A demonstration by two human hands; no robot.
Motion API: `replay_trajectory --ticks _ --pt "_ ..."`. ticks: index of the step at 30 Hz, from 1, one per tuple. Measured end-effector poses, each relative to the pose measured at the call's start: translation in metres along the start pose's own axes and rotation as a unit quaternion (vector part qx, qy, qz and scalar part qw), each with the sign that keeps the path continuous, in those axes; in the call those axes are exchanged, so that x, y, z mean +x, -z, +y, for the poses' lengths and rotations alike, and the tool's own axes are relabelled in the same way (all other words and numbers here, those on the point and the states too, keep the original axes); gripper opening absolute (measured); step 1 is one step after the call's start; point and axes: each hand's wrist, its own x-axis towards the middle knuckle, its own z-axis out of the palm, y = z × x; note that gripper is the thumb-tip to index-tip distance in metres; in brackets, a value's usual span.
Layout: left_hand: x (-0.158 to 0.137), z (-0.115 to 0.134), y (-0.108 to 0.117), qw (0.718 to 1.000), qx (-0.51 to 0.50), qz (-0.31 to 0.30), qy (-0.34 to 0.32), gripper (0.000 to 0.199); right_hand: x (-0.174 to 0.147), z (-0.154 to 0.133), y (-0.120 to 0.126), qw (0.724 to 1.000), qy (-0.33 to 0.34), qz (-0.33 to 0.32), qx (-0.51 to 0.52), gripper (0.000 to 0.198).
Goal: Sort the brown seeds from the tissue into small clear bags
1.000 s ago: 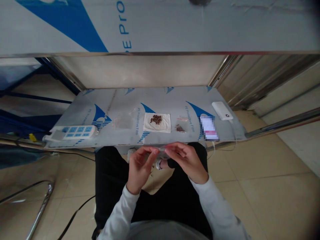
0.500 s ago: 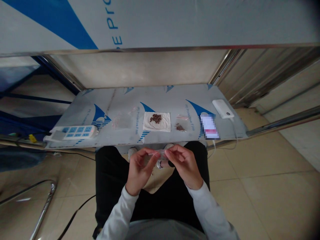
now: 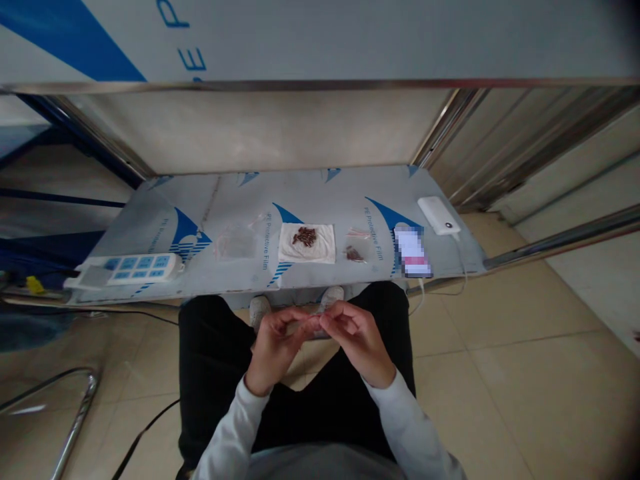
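Observation:
Above my lap, my left hand (image 3: 280, 343) and my right hand (image 3: 360, 337) meet with their thumbs and forefingers pinched together. Between them is a small clear plastic bag (image 3: 320, 331), mostly hidden by the fingers. Beyond the hands, a folded white tissue (image 3: 323, 250) lies on the shelf with a pile of small dark-brown pieces (image 3: 304, 236) on it. Right of the tissue lies a small clear zip bag (image 3: 357, 245) with some brown pieces inside. To its left are flat clear bags (image 3: 237, 241).
A power strip (image 3: 143, 268) is at the shelf's left end. At the right lie a phone (image 3: 413, 250) and a white power bank (image 3: 439, 215) with cables. An upper film-covered panel (image 3: 350, 40) overhangs the back. A chair leg (image 3: 80, 413) stands at lower left.
My fingertips have come closer together, hiding more of the clear bag between them. The whole view has shifted slightly, so the shelf appears farther left.

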Motion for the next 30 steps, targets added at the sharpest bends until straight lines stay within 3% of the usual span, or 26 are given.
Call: replay_trajectory --ticks 5,9,15,18,21,23,24,27,28,30 --pt "0.000 -0.009 0.009 0.999 0.043 0.020 0.009 0.025 0.011 0.001 0.010 0.999 -0.040 -0.002 -0.019 0.023" --pt "0.005 -0.012 0.018 0.993 0.114 0.034 -0.007 0.021 0.024 -0.002 0.014 0.995 -0.056 -0.062 -0.059 0.023" --pt "0.013 -0.009 0.020 0.995 0.079 0.050 0.019 0.025 0.050 -0.013 0.015 0.985 -0.040 -0.092 -0.138 0.026" --pt "0.012 -0.015 0.026 0.993 0.090 0.073 0.012 0.026 0.077 -0.012 0.031 0.985 -0.028 -0.030 -0.167 0.032" --pt "0.014 -0.027 0.046 0.988 0.115 0.106 0.008 0.029 0.119 -0.001 0.070 0.974 -0.004 0.104 -0.202 0.042" --pt "0.022 -0.037 0.069 0.978 0.152 0.145 0.010 0.030 0.149 0.010 0.102 0.941 -0.003 0.209 -0.268 0.049" --pt "0.028 -0.042 0.084 0.968 0.177 0.175 0.012 0.031 0.163 0.016 0.117 0.910 -0.015 0.251 -0.330 0.051" --pt "0.056 -0.059 0.130 0.906 0.298 0.296 0.055 0.029 0.184 0.030 0.145 0.818 -0.017 0.334 -0.468 0.061" --pt "0.068 -0.063 0.144 0.881 0.337 0.321 0.081 0.028 0.183 0.031 0.145 0.802 0.002 0.348 -0.485 0.065" --pt "0.089 -0.071 0.167 0.857 0.358 0.357 0.102 0.031 0.169 0.026 0.129 0.808 0.054 0.347 -0.473 0.067"
